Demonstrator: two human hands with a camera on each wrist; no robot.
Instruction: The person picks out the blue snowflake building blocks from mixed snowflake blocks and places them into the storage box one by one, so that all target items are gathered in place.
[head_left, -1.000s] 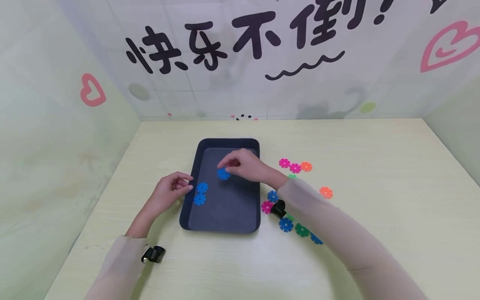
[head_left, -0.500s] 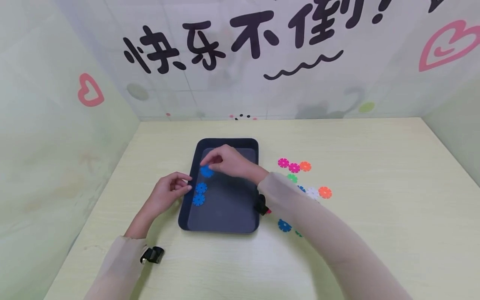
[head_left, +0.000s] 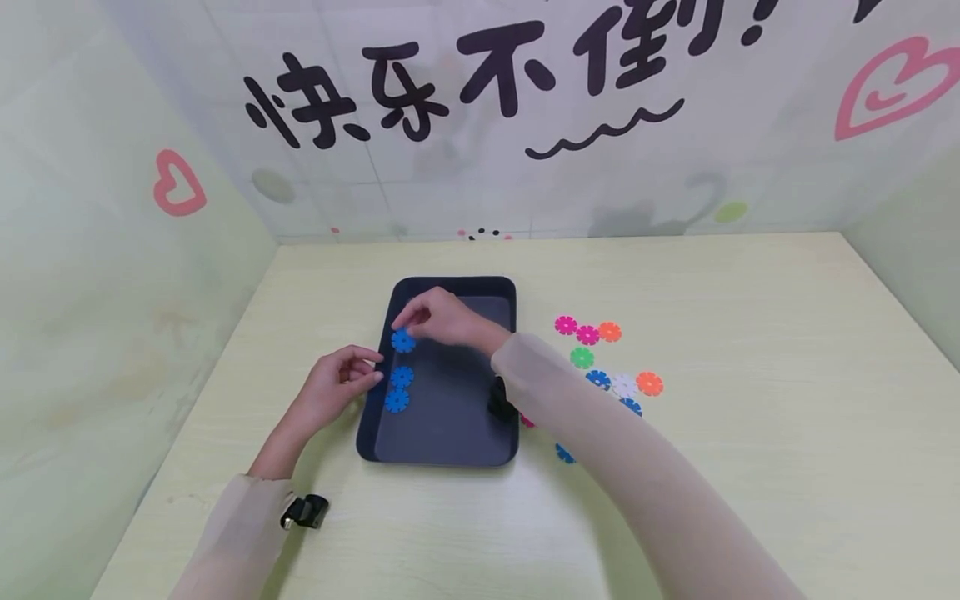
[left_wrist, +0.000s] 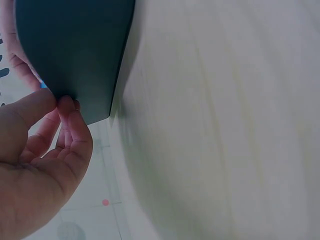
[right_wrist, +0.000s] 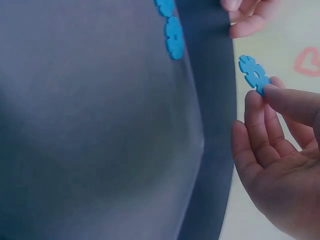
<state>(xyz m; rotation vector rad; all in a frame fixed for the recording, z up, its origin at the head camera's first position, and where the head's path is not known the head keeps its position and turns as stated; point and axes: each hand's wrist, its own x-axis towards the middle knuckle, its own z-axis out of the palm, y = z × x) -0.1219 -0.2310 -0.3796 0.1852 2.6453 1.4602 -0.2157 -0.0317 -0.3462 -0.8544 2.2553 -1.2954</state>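
My right hand (head_left: pixel 442 318) pinches a blue notched disc (right_wrist: pixel 255 75) between thumb and fingertips, above the left side of the dark tray (head_left: pixel 450 452). In the right wrist view this disc is held up off the tray floor. Two more blue discs, an upper one (head_left: pixel 402 377) and a lower one (head_left: pixel 397 401), lie in the tray along its left wall. My left hand (head_left: pixel 336 390) is at the tray's left edge; in the left wrist view its thumb and fingertips pinch the rim.
Right of the tray, loose notched discs lie on the table (head_left: pixel 750 417): pink (head_left: pixel 588 335), orange (head_left: pixel 649 383), green (head_left: pixel 582 358), white (head_left: pixel 624 385) and blue (head_left: pixel 597 380). My right sleeve (head_left: pixel 600 433) covers part of them. A printed wall (head_left: pixel 450 192) stands behind.
With the blue disc in its fingers, my right hand has moved left across the tray to the left wall, above the two lying discs. The left hand has stayed at the rim.
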